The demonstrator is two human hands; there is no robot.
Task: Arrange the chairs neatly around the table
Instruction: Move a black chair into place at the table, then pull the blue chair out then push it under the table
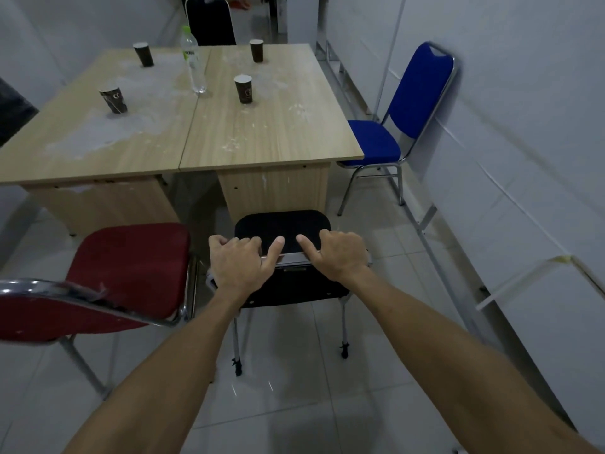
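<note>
On white tile floor [294,404]: dusty wooden table [262,132], white walls [523,93].

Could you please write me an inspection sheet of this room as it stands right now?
Surface: wooden table, two tops side by side, white dusty smears.
Job's things: black chair at the near edge, red chair beside it, blue chair at the right side, second black chair at the far end.
Clutter: four paper cups, one clear bottle.
Hands: left hand and right hand grip the near black chair's backrest.
Cables: nothing seen.
Surroundings: white walls, tiled floor.
</note>
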